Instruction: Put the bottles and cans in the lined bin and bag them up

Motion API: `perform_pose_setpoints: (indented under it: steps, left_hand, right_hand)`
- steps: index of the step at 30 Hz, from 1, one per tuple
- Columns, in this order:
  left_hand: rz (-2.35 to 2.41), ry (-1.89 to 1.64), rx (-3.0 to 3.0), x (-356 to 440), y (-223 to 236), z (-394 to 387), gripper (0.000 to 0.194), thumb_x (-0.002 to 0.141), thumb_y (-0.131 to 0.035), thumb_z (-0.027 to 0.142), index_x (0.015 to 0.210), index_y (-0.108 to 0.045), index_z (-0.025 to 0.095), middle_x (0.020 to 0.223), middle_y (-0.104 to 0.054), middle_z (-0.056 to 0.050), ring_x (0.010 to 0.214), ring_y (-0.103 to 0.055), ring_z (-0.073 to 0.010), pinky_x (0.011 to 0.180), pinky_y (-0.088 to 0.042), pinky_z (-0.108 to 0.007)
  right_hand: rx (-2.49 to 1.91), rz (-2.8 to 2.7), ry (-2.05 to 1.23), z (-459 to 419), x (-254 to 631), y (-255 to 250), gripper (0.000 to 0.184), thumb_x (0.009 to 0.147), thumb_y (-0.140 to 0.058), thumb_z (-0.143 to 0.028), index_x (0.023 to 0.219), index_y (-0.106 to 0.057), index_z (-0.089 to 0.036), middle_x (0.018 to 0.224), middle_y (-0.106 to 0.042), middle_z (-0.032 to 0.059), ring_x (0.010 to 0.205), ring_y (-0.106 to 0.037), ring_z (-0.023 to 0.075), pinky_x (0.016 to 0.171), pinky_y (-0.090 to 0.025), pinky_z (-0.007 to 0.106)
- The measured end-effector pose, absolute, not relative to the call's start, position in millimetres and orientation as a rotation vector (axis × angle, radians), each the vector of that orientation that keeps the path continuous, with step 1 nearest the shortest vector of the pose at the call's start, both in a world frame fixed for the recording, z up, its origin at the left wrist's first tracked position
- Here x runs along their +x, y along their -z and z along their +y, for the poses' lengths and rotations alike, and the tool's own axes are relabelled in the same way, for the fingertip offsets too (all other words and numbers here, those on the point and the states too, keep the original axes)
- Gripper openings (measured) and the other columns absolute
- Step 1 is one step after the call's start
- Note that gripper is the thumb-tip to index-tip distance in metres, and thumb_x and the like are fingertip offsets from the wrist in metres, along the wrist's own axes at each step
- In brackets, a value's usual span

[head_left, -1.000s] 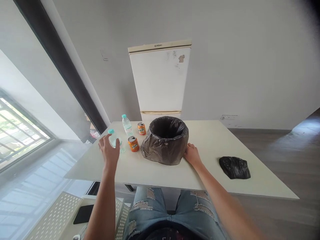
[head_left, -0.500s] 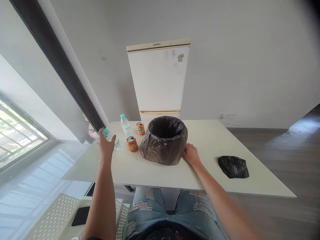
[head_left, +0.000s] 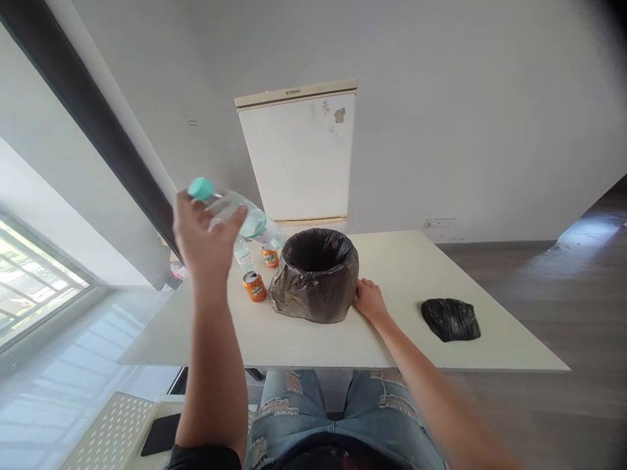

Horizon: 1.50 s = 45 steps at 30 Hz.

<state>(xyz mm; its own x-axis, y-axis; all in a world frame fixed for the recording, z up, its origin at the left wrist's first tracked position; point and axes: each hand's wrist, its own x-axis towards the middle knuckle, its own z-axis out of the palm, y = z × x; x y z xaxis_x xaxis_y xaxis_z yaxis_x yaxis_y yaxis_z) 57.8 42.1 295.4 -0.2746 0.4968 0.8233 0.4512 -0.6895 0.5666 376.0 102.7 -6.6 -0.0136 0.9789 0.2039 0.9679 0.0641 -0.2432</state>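
Fingers (head_left: pixel 189 225) of your left hand (head_left: pixel 203 241) are wrapped round a clear water bottle (head_left: pixel 235 212) that you hold well above the table (head_left: pixel 392 267), tipped nearly flat with its teal cap out to the left and its base toward the bin (head_left: pixel 316 277) lined with a black bag. Your right hand (head_left: pixel 368 301) lies with its fingers loosely spread against the bin's right side near the table's front edge, likely to steady it. Toward the table's back left corner, left of the bin, stand two orange cans (head_left: pixel 255 286) and a second bottle (head_left: pixel 241 253).
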Motion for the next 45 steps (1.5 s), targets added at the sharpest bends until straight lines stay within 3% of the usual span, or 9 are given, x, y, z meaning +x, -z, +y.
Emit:
perform_pose_setpoints:
  steps: [6, 10, 18, 21, 27, 35, 39, 42, 45]
  left_hand:
    - [1.254, -1.745, 1.948, 139, -276, 57, 0.048, 0.081, -0.085, 0.032, 0.121, -0.06, 0.024, 0.117, -0.074, -0.006, 0.112, -0.073, -0.0238, 0.092, -0.063, -0.04]
    - [1.469, -1.521, 1.988, 164, -258, 65, 0.033, 0.082, -0.083, 0.039, 0.109, -0.069, 0.025, 0.109, -0.075, -0.004, 0.111, -0.071, -0.0246, 0.095, -0.059, -0.04]
    - [1.669, -1.084, 2.06, 165, -242, 73, 0.019, 0.08, -0.08, 0.027, 0.098, -0.074, 0.022, 0.09, -0.077, -0.003, 0.091, -0.072, -0.0233, 0.083, -0.054, -0.035]
    - [1.675, -0.996, 2.131, 162, -234, 78, 0.028, 0.08, -0.077, 0.024, 0.107, -0.075, 0.025, 0.1, -0.078, -0.003, 0.094, -0.072, -0.0237, 0.086, -0.054, -0.035]
    - [1.642, -0.698, 2.297, 161, -226, 86, 0.028, 0.078, -0.077, 0.023, 0.105, -0.081, 0.027, 0.107, -0.08, -0.007, 0.106, -0.072, -0.0283, 0.096, -0.052, -0.036]
    - [1.563, -0.488, 2.353, 161, -233, 89, 0.037, 0.089, -0.066, 0.027, 0.124, -0.078, 0.025, 0.128, -0.076, -0.01, 0.121, -0.07, -0.0301, 0.104, -0.051, -0.038]
    - [1.537, -0.71, 2.338, 163, -236, 88, 0.028, 0.086, -0.07, 0.021, 0.111, -0.082, 0.025, 0.111, -0.081, -0.007, 0.106, -0.074, -0.0256, 0.098, -0.054, -0.034]
    - [1.504, -0.578, 2.331, 165, -236, 86, 0.016, 0.084, -0.07, 0.02, 0.09, -0.085, 0.024, 0.097, -0.082, -0.006, 0.094, -0.075, -0.0239, 0.091, -0.055, -0.032]
    - [1.496, -0.497, 2.313, 165, -234, 87, 0.019, 0.085, -0.067, 0.023, 0.083, -0.085, 0.025, 0.089, -0.082, -0.005, 0.088, -0.075, -0.0234, 0.086, -0.056, -0.032]
  right_hand:
    - [-1.933, -2.007, -0.058, 105, 379, 11, 0.021, 0.105, -0.044, -0.022, 0.098, -0.063, -0.019, 0.1, -0.067, 0.0094, 0.095, -0.058, 0.0229, 0.077, -0.03, 0.033]
    - [-1.924, -2.005, -0.067, 106, 381, 14, 0.02, 0.104, -0.044, -0.021, 0.098, -0.062, -0.019, 0.098, -0.066, 0.0086, 0.097, -0.058, 0.0231, 0.079, -0.031, 0.033]
    - [-1.918, -2.0, -0.05, 107, 380, 14, 0.019, 0.104, -0.045, -0.02, 0.096, -0.062, -0.019, 0.095, -0.066, 0.008, 0.095, -0.059, 0.0223, 0.077, -0.03, 0.032]
    - [-1.919, -1.997, -0.041, 106, 379, 11, 0.017, 0.103, -0.046, -0.019, 0.095, -0.061, -0.019, 0.094, -0.066, 0.0076, 0.094, -0.059, 0.0219, 0.076, -0.029, 0.031]
    - [-1.925, -2.01, -0.026, 104, 379, 9, 0.016, 0.102, -0.047, -0.019, 0.094, -0.06, -0.019, 0.096, -0.066, 0.0073, 0.095, -0.058, 0.0214, 0.076, -0.029, 0.031]
    - [-1.911, -2.015, 0.001, 105, 379, 14, 0.015, 0.102, -0.047, -0.02, 0.094, -0.06, -0.018, 0.094, -0.065, 0.007, 0.094, -0.057, 0.0215, 0.077, -0.029, 0.031]
    - [-1.886, -2.024, 0.004, 105, 380, 15, 0.016, 0.103, -0.046, -0.02, 0.095, -0.06, -0.019, 0.093, -0.064, 0.0059, 0.093, -0.058, 0.0213, 0.077, -0.029, 0.031]
    - [-1.883, -2.026, 0.008, 105, 380, 16, 0.016, 0.103, -0.046, -0.021, 0.095, -0.059, -0.019, 0.093, -0.064, 0.0063, 0.094, -0.058, 0.0217, 0.078, -0.029, 0.031]
    - [-1.889, -2.029, 0.014, 105, 380, 16, 0.014, 0.103, -0.047, -0.02, 0.093, -0.058, -0.019, 0.094, -0.064, 0.0067, 0.095, -0.058, 0.0215, 0.078, -0.029, 0.031]
